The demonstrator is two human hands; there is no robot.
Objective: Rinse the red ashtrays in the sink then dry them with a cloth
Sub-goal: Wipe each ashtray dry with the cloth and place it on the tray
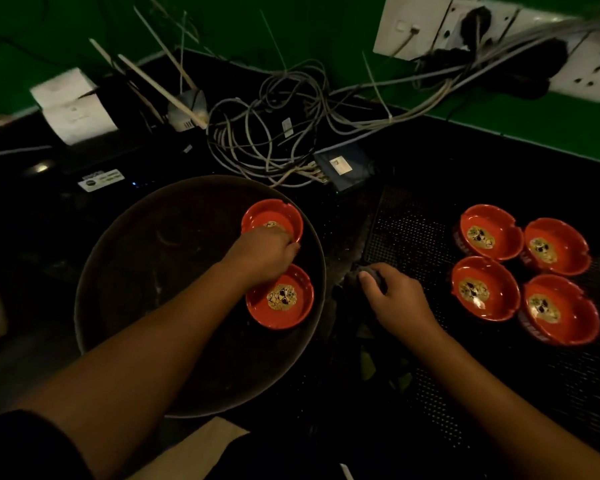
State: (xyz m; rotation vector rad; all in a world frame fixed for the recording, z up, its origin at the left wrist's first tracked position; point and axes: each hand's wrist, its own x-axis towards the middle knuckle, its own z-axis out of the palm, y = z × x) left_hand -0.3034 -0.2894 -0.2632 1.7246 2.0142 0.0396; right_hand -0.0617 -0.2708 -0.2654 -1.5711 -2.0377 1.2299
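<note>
Left hand [264,252]: centre of frame, fingers curled over the near rim of the upper glossy red round ashtray [274,213], gripping it.
Lower red ashtray [281,301]: just below that hand, on the same tray.
Round dark tray [118,237]: lower centre-left, holding both.
Right hand [399,299]: centre right, fingers closed round a dark crumpled cloth [359,273].
Cluster of four red ashtrays [485,289]: right of frame, on a black perforated mat [413,230].
Grey cable tangle [264,133]: upper centre.
</note>
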